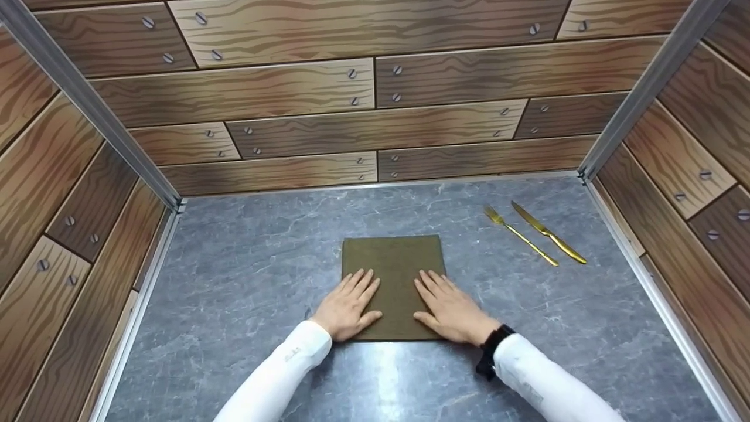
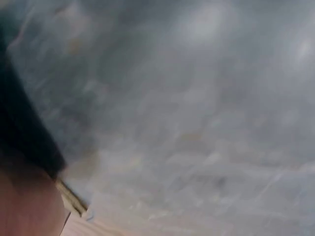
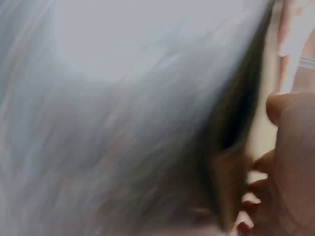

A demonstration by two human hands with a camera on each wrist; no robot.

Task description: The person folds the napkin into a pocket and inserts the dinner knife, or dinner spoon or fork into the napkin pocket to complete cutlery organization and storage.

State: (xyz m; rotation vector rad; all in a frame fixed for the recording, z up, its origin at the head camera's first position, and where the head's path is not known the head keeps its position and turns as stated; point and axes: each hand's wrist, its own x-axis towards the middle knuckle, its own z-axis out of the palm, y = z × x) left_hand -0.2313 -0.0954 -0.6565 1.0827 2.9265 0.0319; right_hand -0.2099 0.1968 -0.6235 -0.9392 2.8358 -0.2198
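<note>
An olive-brown square of folded cloth (image 1: pixel 394 255) lies flat in the middle of the grey marbled tabletop. My left hand (image 1: pixel 347 306) rests palm down on its left side, fingers spread and straight, pointing away from me. On the right side my right hand (image 1: pixel 452 309) presses down in much the same way, with a black band on that wrist. Between the two thumbs a strip of cloth shows. Both wrist views are blurred; part of the left hand (image 2: pixel 29 206) is at lower left in one, and the right hand (image 3: pixel 290 162) by a dark cloth edge in the other.
Right of the cloth, a gold fork (image 1: pixel 521 235) and a gold knife (image 1: pixel 548 232) lie side by side at a slant. Wood-patterned walls (image 1: pixel 304 138) with metal corner rails (image 1: pixel 636 99) enclose the tabletop (image 1: pixel 234 281) at the back and both sides.
</note>
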